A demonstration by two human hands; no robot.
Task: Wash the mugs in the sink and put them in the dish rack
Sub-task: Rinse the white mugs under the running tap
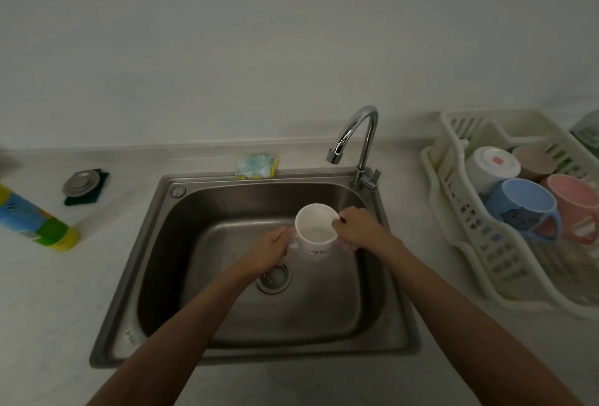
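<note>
A white mug (pixel 316 232) is held upright above the steel sink (pixel 207 318), mouth up, with a little water or foam inside. My left hand (pixel 270 251) grips its handle on the left side. My right hand (pixel 356 230) holds the mug's right wall and rim, thumb at the rim. The cream dish rack (pixel 470 243) stands on the counter to the right. It holds a white mug (pixel 491 167) upside down, a blue mug (pixel 522 208), a pink mug (pixel 577 208) and a beige one (pixel 531 160).
The chrome tap (pixel 359 139) arches over the sink's back right corner; no water runs. A soapy sponge (pixel 256 166) lies on the back rim. A sink plug on a green pad (pixel 85 185) and a detergent bottle (pixel 35 220) are on the left counter. The drain strainer (pixel 275 276) is below my left wrist.
</note>
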